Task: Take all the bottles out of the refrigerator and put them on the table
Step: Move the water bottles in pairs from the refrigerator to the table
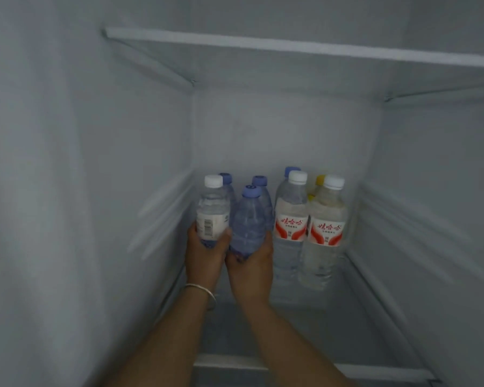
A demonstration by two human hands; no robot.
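Interior of the refrigerator [277, 129], seen from the head camera, with both forearms reaching in over the lower shelf [355, 317].

At far left, the left hand [204, 255] — a metal bangle [204, 293] on its wrist — is curled round the lower part of a small white-capped bottle [213, 210], thumb on the near side of its label; the bottle is held upright. Directly behind this bottle a blue-capped bottle [227, 182] is partly hidden.

Just beside the left hand, the right hand [252, 269] grips the base of a blue-tinted bottle [250, 222] with a blue cap, tilted slightly leftward so that its shoulder sits against the white-capped one. Whether either held bottle touches the shelf cannot be told. Behind it stands a second blue-tinted bottle [261, 188], only its cap and upper body visible.

To the right of the right hand, two taller clear bottles with white caps and red-and-white labels stand upright side by side — the nearer label bottle [291, 216] close by the right hand, the farther label bottle [329, 222] touching or nearly touching it. Behind the first shows another blue cap [291, 169]; behind the second, a yellow cap [319, 180].

An upper shelf [291, 47] spans the compartment above the hands.
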